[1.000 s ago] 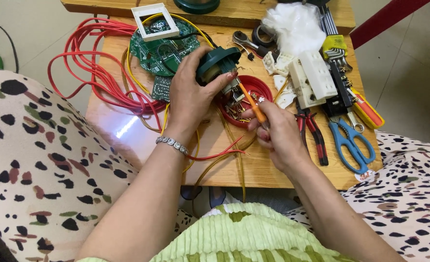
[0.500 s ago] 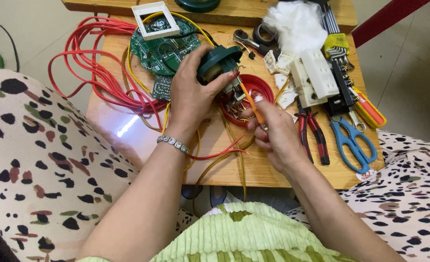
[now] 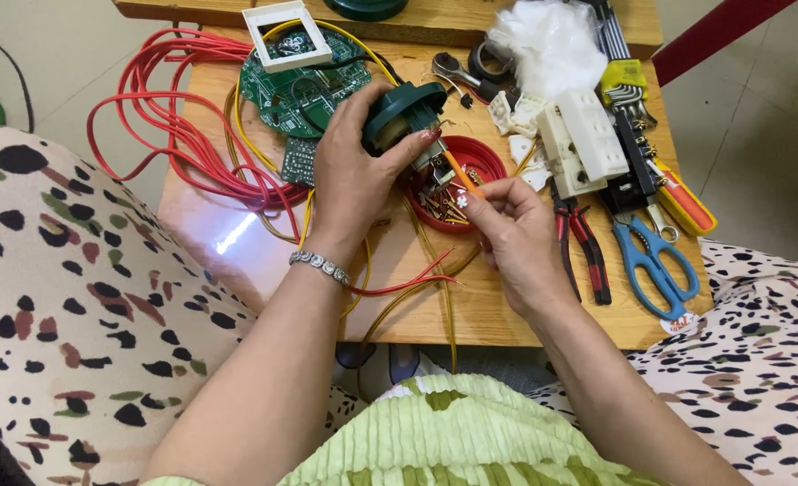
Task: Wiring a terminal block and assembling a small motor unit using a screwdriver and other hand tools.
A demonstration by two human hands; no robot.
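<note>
A small wooden desk (image 3: 237,270) is seen from above, and places are given from the red dish (image 3: 487,160) of small screws near its middle. Left of the dish, coils of red cable (image 3: 161,135) are spread over the desk edge, with a round green circuit board (image 3: 291,85) beyond them. Right of the dish, a white socket block (image 3: 588,135), red-handled pliers (image 3: 583,243) and blue scissors (image 3: 651,265) are laid out, apparently within easy reach. Directly over the dish's left rim, a dark green round fitting (image 3: 399,112) is clasped in the left hand (image 3: 354,180), tilted so that its open side faces the right hand (image 3: 516,234). An orange-handled screwdriver (image 3: 460,173) is pinched in that hand's closed grip, its tip set into the fitting, probably over the dish so loose screws are caught.
</note>
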